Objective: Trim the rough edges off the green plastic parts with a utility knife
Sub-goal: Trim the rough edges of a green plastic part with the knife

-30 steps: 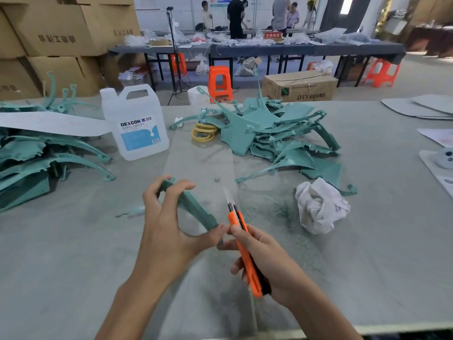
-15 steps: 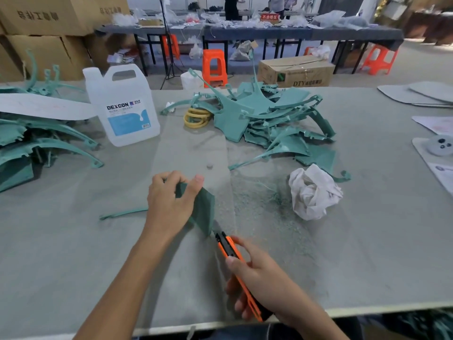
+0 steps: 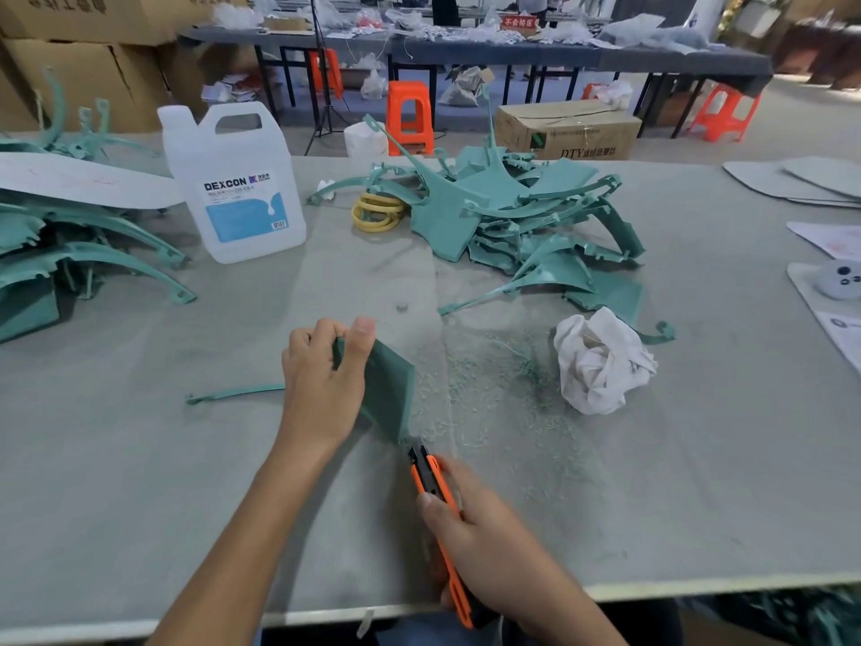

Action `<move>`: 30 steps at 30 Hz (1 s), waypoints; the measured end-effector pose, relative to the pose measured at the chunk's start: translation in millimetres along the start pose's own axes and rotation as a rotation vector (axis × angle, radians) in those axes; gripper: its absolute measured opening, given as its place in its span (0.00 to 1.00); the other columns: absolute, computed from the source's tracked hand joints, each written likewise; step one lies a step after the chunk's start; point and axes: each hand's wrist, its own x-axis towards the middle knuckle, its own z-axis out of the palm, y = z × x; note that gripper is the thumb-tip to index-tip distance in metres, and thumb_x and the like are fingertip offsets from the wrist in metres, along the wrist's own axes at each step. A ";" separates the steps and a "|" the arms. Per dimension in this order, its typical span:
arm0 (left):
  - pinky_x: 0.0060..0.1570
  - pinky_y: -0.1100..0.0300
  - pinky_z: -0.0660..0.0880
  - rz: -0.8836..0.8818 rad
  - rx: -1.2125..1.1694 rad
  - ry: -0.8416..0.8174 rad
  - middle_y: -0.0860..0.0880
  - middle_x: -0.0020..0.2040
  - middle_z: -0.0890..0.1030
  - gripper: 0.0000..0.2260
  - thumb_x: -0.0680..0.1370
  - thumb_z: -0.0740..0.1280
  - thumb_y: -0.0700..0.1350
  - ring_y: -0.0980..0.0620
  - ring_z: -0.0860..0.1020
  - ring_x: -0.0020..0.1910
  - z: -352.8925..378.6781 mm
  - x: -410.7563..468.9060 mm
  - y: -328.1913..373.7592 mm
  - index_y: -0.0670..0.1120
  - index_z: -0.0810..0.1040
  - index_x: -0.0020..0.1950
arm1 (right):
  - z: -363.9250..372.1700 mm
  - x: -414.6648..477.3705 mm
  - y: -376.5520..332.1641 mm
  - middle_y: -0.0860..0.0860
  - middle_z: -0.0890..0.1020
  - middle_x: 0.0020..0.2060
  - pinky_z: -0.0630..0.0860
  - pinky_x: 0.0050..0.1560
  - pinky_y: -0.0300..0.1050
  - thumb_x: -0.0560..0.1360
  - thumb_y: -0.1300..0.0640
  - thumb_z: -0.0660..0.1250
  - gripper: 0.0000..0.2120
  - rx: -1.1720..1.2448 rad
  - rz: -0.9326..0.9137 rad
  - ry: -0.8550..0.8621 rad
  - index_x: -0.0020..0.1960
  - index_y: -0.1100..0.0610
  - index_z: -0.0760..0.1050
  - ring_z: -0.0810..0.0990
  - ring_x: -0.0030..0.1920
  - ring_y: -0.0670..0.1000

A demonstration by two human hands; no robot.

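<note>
mid-trim: left hand [image 3: 321, 389] grips the flat green plastic part [image 3: 389, 391] upright on the grey table [image 3: 140, 482], right hand [image 3: 484, 543] clasps the orange utility knife [image 3: 435, 501] at its lower corner, next likely a steady stroke along that edge.

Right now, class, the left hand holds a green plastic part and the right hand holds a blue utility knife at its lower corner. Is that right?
No. The utility knife is orange, not blue, as the head view shows. The rest stands: the left hand holds the green plastic part, and the right hand holds the knife at its lower corner.
</note>
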 end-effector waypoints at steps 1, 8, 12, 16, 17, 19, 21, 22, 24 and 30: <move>0.50 0.54 0.63 0.016 0.014 0.000 0.50 0.42 0.69 0.19 0.81 0.50 0.64 0.49 0.65 0.48 0.7 -1.6 -1.7 0.54 0.63 0.38 | 2.2 -0.5 0.5 0.49 0.82 0.35 0.83 0.39 0.55 0.77 0.41 0.60 0.12 0.023 -0.007 0.005 0.60 0.36 0.69 0.81 0.30 0.47; 0.48 0.71 0.60 -0.048 -0.005 -0.002 0.52 0.45 0.69 0.13 0.83 0.48 0.53 0.52 0.64 0.50 2.5 -3.0 -8.8 0.52 0.67 0.43 | 3.9 -10.9 -19.7 0.51 0.77 0.26 0.77 0.26 0.46 0.84 0.51 0.59 0.17 0.246 -0.011 0.005 0.53 0.26 0.70 0.76 0.24 0.53; 0.51 0.78 0.58 -0.042 0.008 -0.011 0.51 0.46 0.70 0.12 0.82 0.48 0.52 0.53 0.64 0.51 0.3 -3.3 -8.6 0.54 0.66 0.43 | -13.5 -21.7 -60.5 0.52 0.76 0.26 0.76 0.26 0.44 0.82 0.48 0.63 0.14 0.395 -0.139 0.001 0.58 0.26 0.72 0.75 0.25 0.52; 0.50 0.76 0.59 -0.032 0.014 -0.023 0.53 0.46 0.69 0.12 0.84 0.49 0.52 0.53 0.64 0.50 -0.2 -4.6 -8.1 0.54 0.66 0.44 | -34.0 -31.1 -74.9 0.56 0.78 0.30 0.72 0.23 0.42 0.80 0.42 0.65 0.15 0.557 -0.147 0.048 0.64 0.26 0.70 0.76 0.24 0.53; 0.50 0.74 0.59 -0.035 0.015 -0.021 0.52 0.47 0.69 0.12 0.85 0.49 0.51 0.53 0.64 0.50 0.1 -5.3 -8.4 0.54 0.66 0.44 | -33.4 -30.5 -71.2 0.57 0.78 0.30 0.72 0.23 0.43 0.82 0.44 0.64 0.14 0.557 -0.125 0.085 0.63 0.26 0.71 0.75 0.24 0.54; 0.50 0.68 0.59 -0.029 0.030 -0.008 0.50 0.49 0.70 0.12 0.87 0.50 0.50 0.53 0.63 0.52 2.1 -5.9 -8.9 0.54 0.67 0.46 | -25.4 -26.9 -57.7 0.57 0.78 0.31 0.71 0.24 0.42 0.83 0.48 0.62 0.14 0.572 -0.028 0.113 0.61 0.28 0.73 0.75 0.24 0.54; 0.52 0.65 0.57 -0.015 0.043 0.008 0.49 0.51 0.71 0.12 0.87 0.49 0.51 0.54 0.63 0.52 4.1 -6.1 -8.1 0.52 0.68 0.48 | -12.5 -22.3 -43.8 0.57 0.76 0.31 0.70 0.24 0.41 0.84 0.50 0.60 0.14 0.614 0.071 0.106 0.61 0.30 0.74 0.74 0.24 0.54; 0.53 0.65 0.57 -0.005 0.048 0.018 0.49 0.51 0.71 0.12 0.87 0.49 0.51 0.54 0.62 0.52 4.7 -6.2 -7.9 0.52 0.68 0.49 | -6.5 -19.4 -37.4 0.56 0.76 0.30 0.70 0.24 0.40 0.85 0.51 0.58 0.15 0.633 0.109 0.101 0.59 0.30 0.75 0.73 0.24 0.54; 0.54 0.65 0.56 0.008 0.053 0.027 0.49 0.51 0.70 0.12 0.86 0.49 0.51 0.54 0.62 0.52 4.8 -6.0 -8.2 0.51 0.68 0.49 | 4.4 -14.0 -29.0 0.56 0.76 0.30 0.69 0.24 0.40 0.84 0.55 0.55 0.20 0.643 0.160 0.077 0.57 0.30 0.76 0.74 0.24 0.54; 0.52 0.66 0.56 0.033 0.038 0.044 0.59 0.47 0.67 0.12 0.85 0.48 0.54 0.56 0.61 0.51 4.2 -7.2 -7.9 0.54 0.67 0.48 | 36.0 -18.3 -20.6 0.57 0.78 0.35 0.74 0.24 0.42 0.83 0.59 0.56 0.26 0.636 0.221 -0.003 0.66 0.25 0.67 0.77 0.25 0.56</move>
